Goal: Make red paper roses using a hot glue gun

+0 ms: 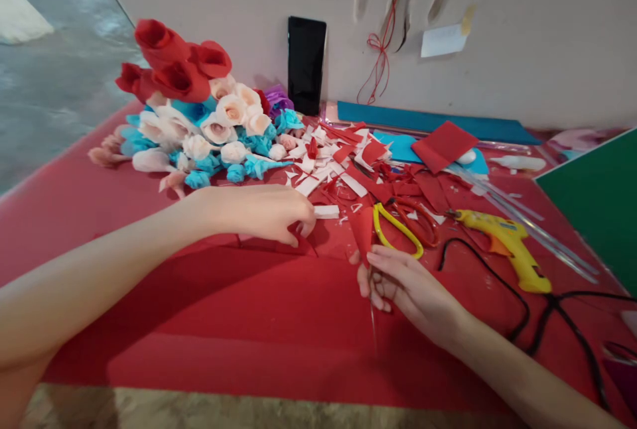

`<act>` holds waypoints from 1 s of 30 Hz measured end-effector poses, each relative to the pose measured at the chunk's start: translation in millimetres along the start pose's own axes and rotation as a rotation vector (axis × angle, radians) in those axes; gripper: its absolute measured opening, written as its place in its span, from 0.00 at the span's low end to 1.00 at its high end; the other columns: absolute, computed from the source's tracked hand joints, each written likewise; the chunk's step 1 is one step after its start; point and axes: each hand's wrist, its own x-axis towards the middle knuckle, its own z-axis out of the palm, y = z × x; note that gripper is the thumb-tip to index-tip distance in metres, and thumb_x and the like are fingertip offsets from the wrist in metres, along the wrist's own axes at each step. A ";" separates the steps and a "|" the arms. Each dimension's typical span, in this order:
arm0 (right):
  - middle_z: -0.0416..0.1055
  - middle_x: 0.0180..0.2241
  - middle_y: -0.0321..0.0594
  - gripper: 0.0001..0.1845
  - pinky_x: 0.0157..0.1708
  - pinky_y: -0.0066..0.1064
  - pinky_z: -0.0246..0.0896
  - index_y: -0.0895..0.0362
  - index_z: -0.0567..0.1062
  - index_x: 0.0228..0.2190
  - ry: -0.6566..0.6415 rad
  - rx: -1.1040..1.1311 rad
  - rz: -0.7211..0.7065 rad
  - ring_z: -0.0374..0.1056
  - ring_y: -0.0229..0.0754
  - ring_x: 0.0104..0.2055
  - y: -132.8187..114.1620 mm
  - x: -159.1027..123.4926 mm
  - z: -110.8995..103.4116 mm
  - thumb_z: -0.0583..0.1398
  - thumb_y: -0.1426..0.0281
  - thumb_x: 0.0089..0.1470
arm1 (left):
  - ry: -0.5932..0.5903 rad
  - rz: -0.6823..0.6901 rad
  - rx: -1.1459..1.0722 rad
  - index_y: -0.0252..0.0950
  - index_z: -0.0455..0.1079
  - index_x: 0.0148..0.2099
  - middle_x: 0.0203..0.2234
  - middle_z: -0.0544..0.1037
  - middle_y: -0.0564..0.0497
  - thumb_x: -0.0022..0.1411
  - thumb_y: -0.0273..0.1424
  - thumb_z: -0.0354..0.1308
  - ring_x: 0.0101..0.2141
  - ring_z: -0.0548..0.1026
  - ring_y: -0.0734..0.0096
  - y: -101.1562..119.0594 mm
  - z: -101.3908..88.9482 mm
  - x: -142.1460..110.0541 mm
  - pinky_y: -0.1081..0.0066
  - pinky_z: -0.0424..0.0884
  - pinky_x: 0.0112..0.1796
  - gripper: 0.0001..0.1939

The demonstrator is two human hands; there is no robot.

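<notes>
Soft, moderate light, perhaps from above, leaves a broad dark shadow (209, 303) across the front of the red tabletop (64, 210). Clear sticks (540, 230) glint; fine detail smears, and the corners look stretched.

No words, brands or numbers can be read. A small marking on the yellow glue gun (515, 243) is too blurred; writing, if any, on the white paper slip (442, 41) cannot be made out.
</notes>
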 end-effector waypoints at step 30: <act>0.59 0.21 0.31 0.11 0.24 0.25 0.51 0.57 0.61 0.22 0.094 -0.515 -0.182 0.56 0.31 0.22 2.1 -10.2 12.2 0.52 0.66 0.55 | -0.150 0.007 -0.043 0.38 0.69 0.31 0.27 0.73 0.55 0.49 0.28 0.55 0.28 0.68 0.74 4.8 -5.9 -4.4 0.76 0.57 0.26 0.04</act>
